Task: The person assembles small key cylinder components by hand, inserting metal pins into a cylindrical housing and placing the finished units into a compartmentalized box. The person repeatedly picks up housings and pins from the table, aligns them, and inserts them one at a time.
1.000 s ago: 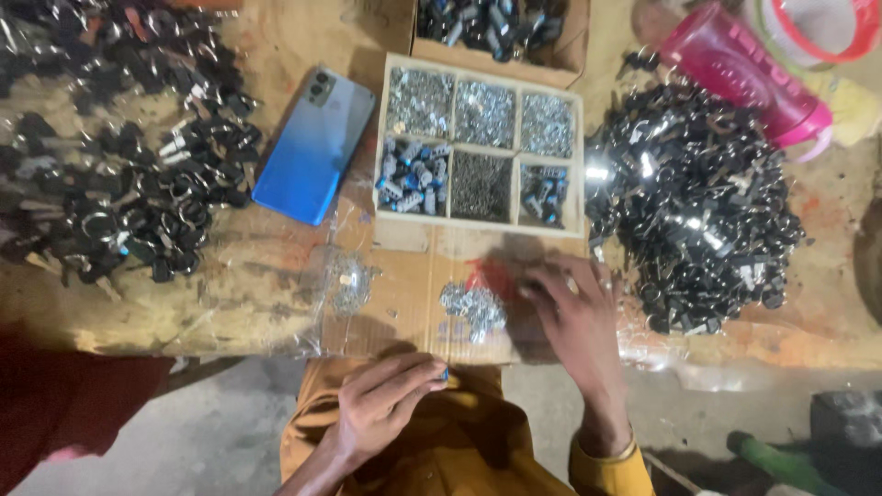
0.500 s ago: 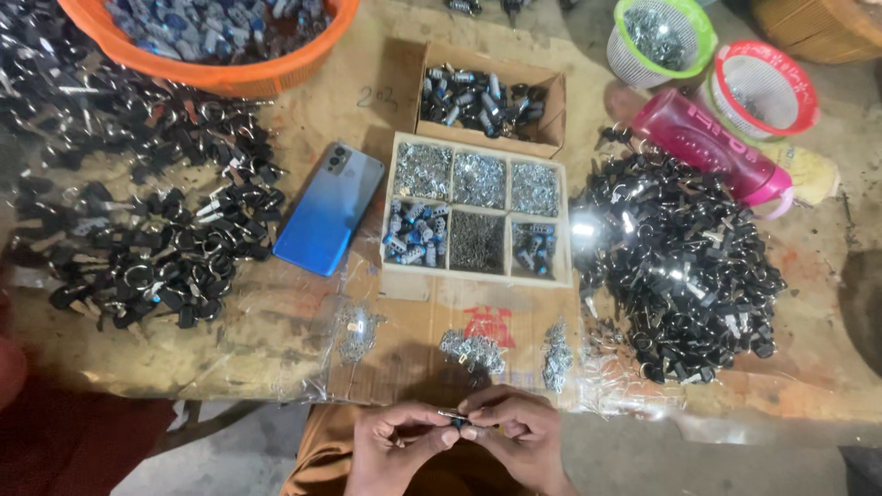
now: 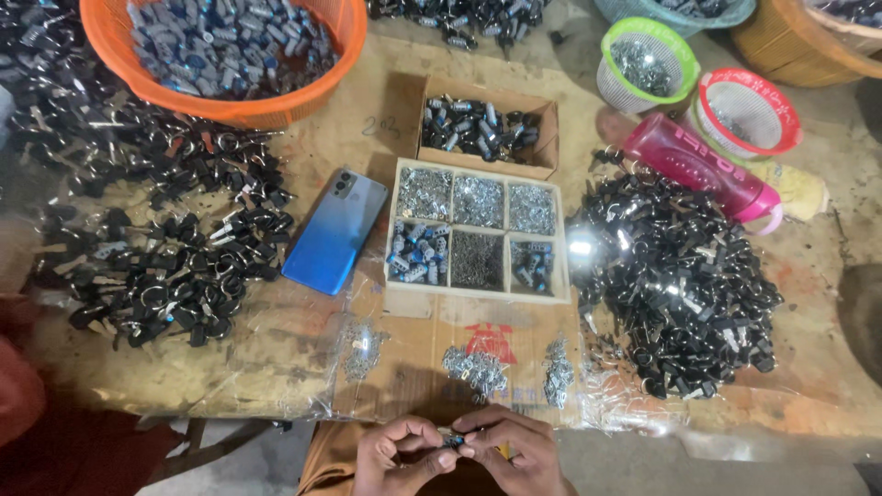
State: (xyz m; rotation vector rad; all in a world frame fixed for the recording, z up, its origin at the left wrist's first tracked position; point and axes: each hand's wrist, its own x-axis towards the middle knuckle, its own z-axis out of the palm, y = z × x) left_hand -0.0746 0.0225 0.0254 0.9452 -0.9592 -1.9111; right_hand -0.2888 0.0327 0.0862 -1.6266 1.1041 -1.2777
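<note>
Both hands (image 3: 459,452) together, fingertips pinched

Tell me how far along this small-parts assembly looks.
Done: apparently little; which pile holds finished pieces is unclear. In hand: left hand and right hand pinch one small part together. Left: big black piles and, plus a full orange basket.

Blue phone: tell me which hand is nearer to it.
Left. The left hand sits below the blue phone, slightly to its right; the right hand is farther right.

Head camera, steeply down, over worktable (image 3: 276,358).
</note>
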